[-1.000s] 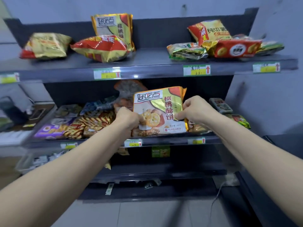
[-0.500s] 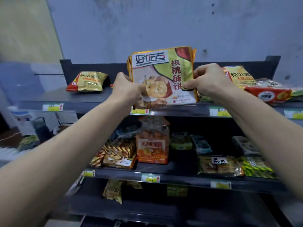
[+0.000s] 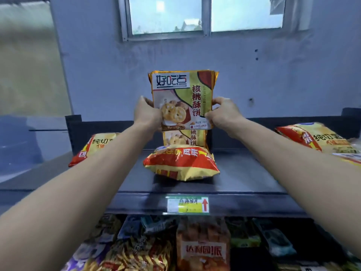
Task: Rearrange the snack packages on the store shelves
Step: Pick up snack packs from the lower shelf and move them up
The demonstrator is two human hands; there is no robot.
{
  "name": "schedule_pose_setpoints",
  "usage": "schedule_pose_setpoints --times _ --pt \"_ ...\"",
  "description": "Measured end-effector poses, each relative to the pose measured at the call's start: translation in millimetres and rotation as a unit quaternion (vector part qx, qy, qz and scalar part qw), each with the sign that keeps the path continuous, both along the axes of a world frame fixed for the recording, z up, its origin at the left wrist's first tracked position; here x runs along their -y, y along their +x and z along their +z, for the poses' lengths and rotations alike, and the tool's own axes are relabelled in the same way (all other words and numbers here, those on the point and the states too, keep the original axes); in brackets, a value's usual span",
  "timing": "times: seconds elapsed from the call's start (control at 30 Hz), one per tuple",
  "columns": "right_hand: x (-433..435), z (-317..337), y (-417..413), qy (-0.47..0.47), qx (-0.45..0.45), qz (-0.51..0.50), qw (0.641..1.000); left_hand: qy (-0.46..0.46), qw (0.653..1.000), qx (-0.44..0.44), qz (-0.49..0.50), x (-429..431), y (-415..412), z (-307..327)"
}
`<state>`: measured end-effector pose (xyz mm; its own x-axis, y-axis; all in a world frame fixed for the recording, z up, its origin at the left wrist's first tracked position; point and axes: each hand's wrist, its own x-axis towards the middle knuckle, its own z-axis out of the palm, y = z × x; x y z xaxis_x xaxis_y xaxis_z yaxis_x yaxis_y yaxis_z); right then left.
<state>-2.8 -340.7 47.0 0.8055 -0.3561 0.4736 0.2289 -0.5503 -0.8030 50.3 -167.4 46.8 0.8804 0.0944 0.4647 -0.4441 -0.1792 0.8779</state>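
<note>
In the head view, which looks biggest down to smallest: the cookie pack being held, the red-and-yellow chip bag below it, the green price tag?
1. cookie pack, facing the camera.
2. red-and-yellow chip bag, lying flat and seen at a slant, so its real size may match the pack's.
3. green price tag, plainly smallest.

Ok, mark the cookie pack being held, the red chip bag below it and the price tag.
cookie pack [image 3: 181, 94]: head view, front panel.
red chip bag [image 3: 181, 164]: head view, red front.
price tag [image 3: 188, 204]: head view, label middle.
</note>
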Motion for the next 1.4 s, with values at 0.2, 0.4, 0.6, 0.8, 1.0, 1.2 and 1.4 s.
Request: schedule_pose_setpoints --times 0.2,0.4,0.6,0.8,1.0,1.2,1.4 --pt "-5 -22 58 0.027 -0.072 0.014 0.997 0.051 0.998 -0.040 -0.012 -7 64 -22" --pt "8 -52 86 0.014 -0.159 -0.013 0.987 0.138 0.984 -0.088 -0.064 -3 92 -54" --pt "21 -67 89 -0.004 -0.226 -0.047 0.973 0.206 0.964 -0.133 -0.101 4 102 -71" --pt "23 -69 90 -0.015 -0.243 -0.061 0.968 0.214 0.961 -0.142 -0.102 6 99 -67" --pt "19 -64 77 -0.038 -0.202 -0.087 0.975 0.254 0.964 -0.071 -0.034 -4 89 -63" --pt "4 -43 39 -0.090 -0.095 -0.085 0.988 0.247 0.969 0.012 -0.001 -13 58 -42" --pt "-24 -35 -22 -0.167 -0.006 -0.043 0.985 0.219 0.974 0.063 -0.013 -18 -4 -35"
